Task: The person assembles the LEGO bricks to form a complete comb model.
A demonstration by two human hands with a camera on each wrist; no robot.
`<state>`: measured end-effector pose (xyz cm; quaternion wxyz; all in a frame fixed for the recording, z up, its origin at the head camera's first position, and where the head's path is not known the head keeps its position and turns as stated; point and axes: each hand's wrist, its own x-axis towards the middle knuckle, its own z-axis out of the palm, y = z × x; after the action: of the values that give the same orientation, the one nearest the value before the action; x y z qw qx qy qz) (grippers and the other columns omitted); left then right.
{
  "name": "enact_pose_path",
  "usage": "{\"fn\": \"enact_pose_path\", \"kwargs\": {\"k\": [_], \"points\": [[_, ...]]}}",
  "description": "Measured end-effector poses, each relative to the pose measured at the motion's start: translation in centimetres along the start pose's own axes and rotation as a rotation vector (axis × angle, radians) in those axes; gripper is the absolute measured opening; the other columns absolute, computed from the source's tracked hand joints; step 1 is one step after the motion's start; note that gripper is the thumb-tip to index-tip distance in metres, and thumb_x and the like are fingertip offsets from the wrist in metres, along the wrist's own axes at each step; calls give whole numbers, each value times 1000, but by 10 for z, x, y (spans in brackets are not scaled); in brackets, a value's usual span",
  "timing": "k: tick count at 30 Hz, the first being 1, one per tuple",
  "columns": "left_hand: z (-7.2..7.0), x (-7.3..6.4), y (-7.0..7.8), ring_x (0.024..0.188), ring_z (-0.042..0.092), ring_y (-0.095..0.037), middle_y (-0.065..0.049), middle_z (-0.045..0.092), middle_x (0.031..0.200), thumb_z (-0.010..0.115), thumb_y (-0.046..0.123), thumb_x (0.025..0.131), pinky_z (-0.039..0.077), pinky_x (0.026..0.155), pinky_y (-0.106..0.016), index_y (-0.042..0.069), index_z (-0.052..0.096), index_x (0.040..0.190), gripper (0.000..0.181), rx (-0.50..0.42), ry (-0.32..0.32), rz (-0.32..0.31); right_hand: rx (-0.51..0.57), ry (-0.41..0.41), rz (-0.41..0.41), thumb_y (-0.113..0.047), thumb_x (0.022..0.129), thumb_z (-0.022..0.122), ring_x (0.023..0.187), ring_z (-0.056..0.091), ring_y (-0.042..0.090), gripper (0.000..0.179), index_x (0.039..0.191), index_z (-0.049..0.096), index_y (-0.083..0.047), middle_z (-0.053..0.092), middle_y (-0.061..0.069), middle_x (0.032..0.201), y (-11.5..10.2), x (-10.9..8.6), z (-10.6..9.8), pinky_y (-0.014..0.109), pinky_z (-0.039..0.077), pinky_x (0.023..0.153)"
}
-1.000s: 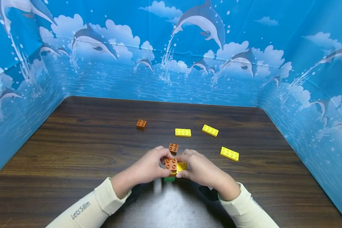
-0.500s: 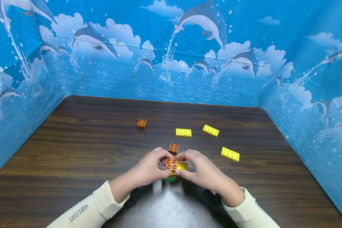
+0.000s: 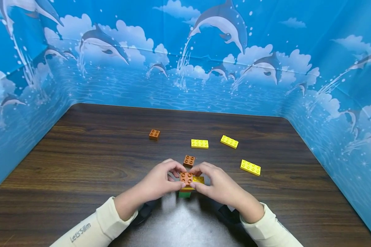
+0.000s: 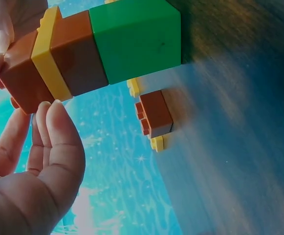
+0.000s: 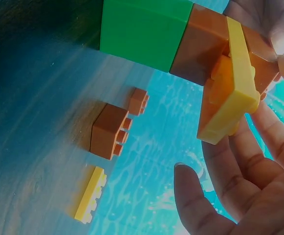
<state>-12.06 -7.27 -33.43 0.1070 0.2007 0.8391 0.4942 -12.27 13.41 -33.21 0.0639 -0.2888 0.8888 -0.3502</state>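
Note:
A stack of toy building bricks stands upright between the hands: a green block (image 4: 137, 41) at the bottom, a brown brick (image 4: 78, 51) on it, then a yellow plate (image 5: 229, 107), with another brown brick (image 3: 186, 178) on top. The plate juts out to the right of the stack. My left hand (image 3: 159, 180) holds the top brick from the left, thumb at its front and fingertips at its back corner. From the right, my right hand (image 3: 217, 181) grips the same brick with thumb and forefinger. Its other fingers spread beneath the plate's overhang in the right wrist view.
Right behind the stack lies a loose brown brick (image 3: 189, 161), with a second brown brick (image 3: 154, 134) farther back left. Three yellow plates rest beyond and to the right, one yellow plate (image 3: 250, 167) nearest. A dolphin-print curtain (image 3: 173, 85) borders the dark wooden table (image 3: 96, 154).
My right thumb has shifted from the yellow plate's front to the top brown brick. The left hand has moved slightly left, its fingers a little wider apart. The stack stays in place.

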Motion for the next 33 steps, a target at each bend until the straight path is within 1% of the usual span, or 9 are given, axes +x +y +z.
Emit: {"fn": "enact_pose_path", "kwargs": {"k": [4,9,19,26,29,33], "points": [[-1,0,0,84,51,-19,-2,51,92,69,10,75,48,67,-25,9,61,97,24,-29,-6,-6,-14,-5,-10,-33,83,62,94,51,6,26,106,57,-21,55,-13,100,0,1,0,37,45,84],[-1,2,-1,82,51,-19,-2,51,91,70,10,75,48,65,-25,8,61,96,23,-35,-11,-16,-31,-13,-36,-32,84,62,94,52,7,24,104,57,-20,55,-12,98,0,2,-1,37,44,83],[-1,5,-3,81,52,-20,-5,51,91,71,10,74,48,64,-23,5,61,97,25,-34,-26,11,-39,-48,-34,-27,83,63,94,53,8,22,101,55,-17,55,-10,97,0,5,-4,37,45,83],[-2,6,-7,81,52,-20,-5,52,92,70,10,74,48,63,-24,4,59,98,27,-70,-48,4,15,-73,-32,-23,82,64,95,52,8,21,101,55,-17,54,-10,98,1,6,-4,38,44,84],[-2,6,-9,80,52,-19,-5,52,92,70,10,74,48,62,-25,4,59,98,27,-74,-50,10,38,-78,-26,-24,83,64,94,52,7,21,101,55,-18,54,-11,98,2,6,-4,38,44,84],[-2,6,-11,81,52,-21,-4,52,93,69,10,75,48,63,-26,6,59,98,25,-88,-49,2,52,-76,-25,-27,83,63,95,51,7,23,104,55,-19,54,-12,99,3,6,-3,38,44,84]]}}
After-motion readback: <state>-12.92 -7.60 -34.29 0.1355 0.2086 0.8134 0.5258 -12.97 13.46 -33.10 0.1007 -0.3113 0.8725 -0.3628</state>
